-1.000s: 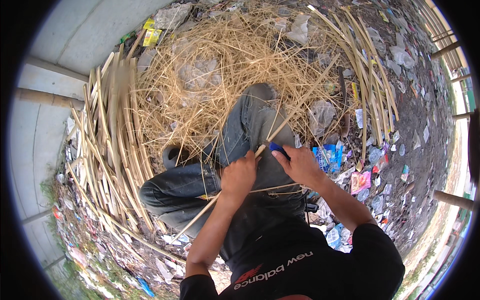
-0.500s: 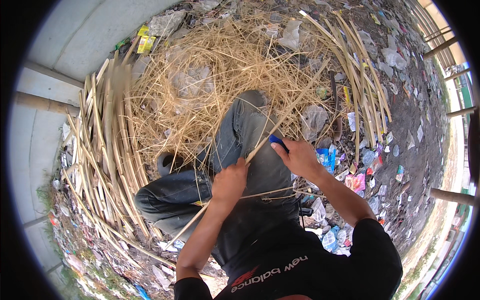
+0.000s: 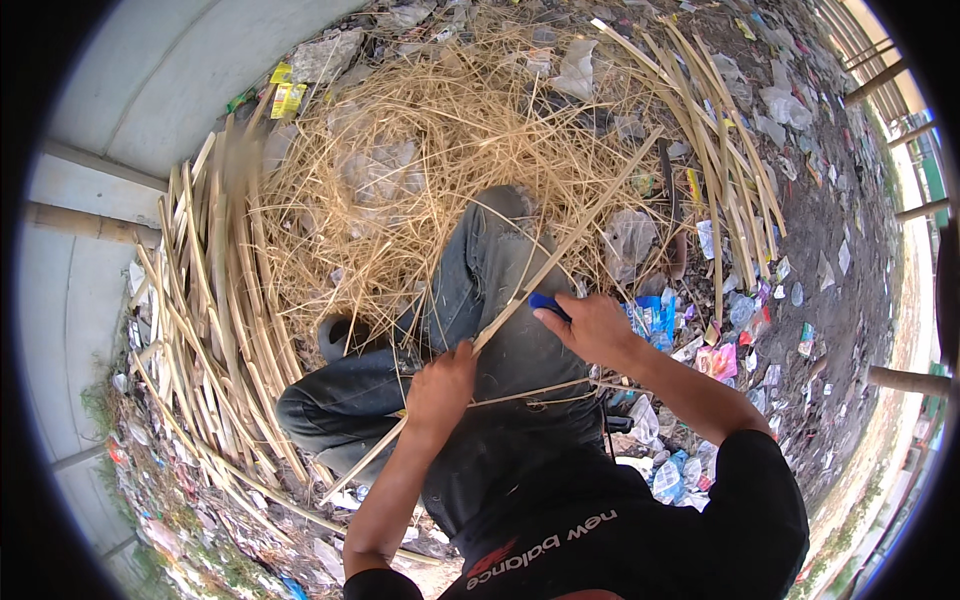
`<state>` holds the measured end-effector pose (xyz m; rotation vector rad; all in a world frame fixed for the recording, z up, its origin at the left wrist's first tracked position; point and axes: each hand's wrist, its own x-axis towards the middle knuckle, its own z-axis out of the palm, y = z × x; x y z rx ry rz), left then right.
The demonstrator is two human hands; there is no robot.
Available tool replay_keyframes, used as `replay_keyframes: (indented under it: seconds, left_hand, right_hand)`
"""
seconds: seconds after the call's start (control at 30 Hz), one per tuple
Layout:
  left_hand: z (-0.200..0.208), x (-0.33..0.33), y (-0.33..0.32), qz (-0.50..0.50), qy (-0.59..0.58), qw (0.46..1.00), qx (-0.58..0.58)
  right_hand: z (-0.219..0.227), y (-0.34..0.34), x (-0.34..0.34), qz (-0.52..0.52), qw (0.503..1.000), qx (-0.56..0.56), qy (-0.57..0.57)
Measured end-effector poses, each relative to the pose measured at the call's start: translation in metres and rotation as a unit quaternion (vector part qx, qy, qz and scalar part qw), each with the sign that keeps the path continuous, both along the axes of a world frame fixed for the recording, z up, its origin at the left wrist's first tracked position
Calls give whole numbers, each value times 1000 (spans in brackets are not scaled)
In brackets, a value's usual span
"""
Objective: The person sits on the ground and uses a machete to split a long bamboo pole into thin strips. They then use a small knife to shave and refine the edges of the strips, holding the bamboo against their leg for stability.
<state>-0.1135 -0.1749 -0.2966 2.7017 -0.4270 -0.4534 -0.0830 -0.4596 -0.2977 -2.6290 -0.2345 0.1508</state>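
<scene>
A long pale bamboo strip (image 3: 572, 240) slants across my lap, its far end out over the straw-like shavings. My left hand (image 3: 441, 392) is closed around it above my thigh, and its lower part shows again past my wrist. Just up the strip, my right hand (image 3: 592, 328) is closed on a small blue piece (image 3: 549, 304), held against or right beside the strip. Whether the blue piece is a grip, a pad or a wrapped blade, I cannot tell. A thinner strip (image 3: 530, 392) lies across my thigh below both hands.
Curly shavings (image 3: 440, 130) are heaped beyond my knees. Bundles of bamboo strips lie at the left (image 3: 225, 290) and far right (image 3: 735, 170). A long dark tool (image 3: 668, 195) rests near the right bundle. Plastic litter covers the ground; a grey wall (image 3: 90, 240) stands left.
My left hand has shifted down and left along the bamboo strip. My right hand, with the blue piece, has moved slightly the same way.
</scene>
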Motion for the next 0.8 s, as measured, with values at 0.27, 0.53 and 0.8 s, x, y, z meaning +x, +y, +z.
replay_keyframes:
  seconds: [0.27,0.53,0.8]
  left_hand:
    - [6,-18,55,-37,-22,998,49]
    - [-15,-57,98,19,8,1000,-6]
    - [0,-17,7,22,-9,999,-33]
  right_hand:
    - [-22,-160,96,-268,961,-48,-47]
    - [-19,-282,118,-385,913,-57,-124]
    - [25,-45,42,-121,991,-9,64]
